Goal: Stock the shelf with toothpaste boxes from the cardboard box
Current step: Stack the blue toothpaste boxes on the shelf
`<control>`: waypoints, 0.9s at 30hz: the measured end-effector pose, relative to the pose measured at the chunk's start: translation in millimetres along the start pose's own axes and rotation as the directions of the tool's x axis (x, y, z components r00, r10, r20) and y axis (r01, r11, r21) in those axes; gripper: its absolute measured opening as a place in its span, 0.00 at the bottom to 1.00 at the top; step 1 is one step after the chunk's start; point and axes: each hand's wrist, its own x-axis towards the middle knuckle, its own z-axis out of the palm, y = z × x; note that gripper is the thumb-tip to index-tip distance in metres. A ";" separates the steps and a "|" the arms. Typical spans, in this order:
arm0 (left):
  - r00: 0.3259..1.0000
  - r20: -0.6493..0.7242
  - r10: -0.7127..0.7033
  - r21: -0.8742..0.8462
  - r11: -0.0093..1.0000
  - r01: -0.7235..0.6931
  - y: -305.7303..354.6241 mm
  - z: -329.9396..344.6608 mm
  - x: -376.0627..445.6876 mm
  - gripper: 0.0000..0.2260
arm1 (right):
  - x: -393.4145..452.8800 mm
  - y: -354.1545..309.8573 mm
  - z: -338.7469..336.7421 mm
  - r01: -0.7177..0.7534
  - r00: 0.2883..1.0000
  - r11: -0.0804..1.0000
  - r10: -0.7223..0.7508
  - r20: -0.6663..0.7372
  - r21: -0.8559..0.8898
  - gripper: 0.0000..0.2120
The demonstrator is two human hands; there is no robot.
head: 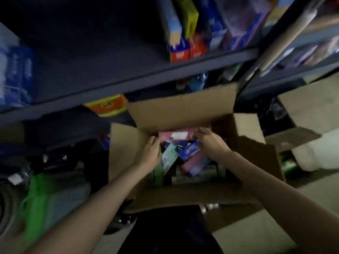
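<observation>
An open cardboard box stands on the floor below the dark shelf, its flaps spread wide. Inside lie several loose toothpaste boxes, among them a pink one at the far side and a blue one. Both my hands reach into the box. My left hand touches the left end of the pink box; my right hand holds its right end with curled fingers. The picture is blurred, so the left hand's grip is unclear.
Upright toothpaste boxes stand at the right of the upper shelf, blue packs at its left. An orange pack sits under the shelf edge. A green bag lies at the left; another cardboard box stands at the right.
</observation>
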 end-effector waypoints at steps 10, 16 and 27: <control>0.975 0.138 -0.172 -0.021 0.984 0.177 -62.5 103.7 55.7 0.17 | 54.9 50.2 157.5 0.096 0.912 0.918 0.074 0.403 -0.385 0.24; 0.978 0.108 -0.177 -0.057 0.981 0.184 -69.9 107.3 57.9 0.17 | 70.9 44.0 166.9 0.173 0.892 0.904 0.024 0.452 -0.390 0.21; 0.963 0.220 0.154 -0.213 0.971 -0.107 4.5 -119.9 -9.5 0.21 | 36.4 -97.2 -91.6 -0.002 0.846 0.875 -0.257 0.468 0.484 0.13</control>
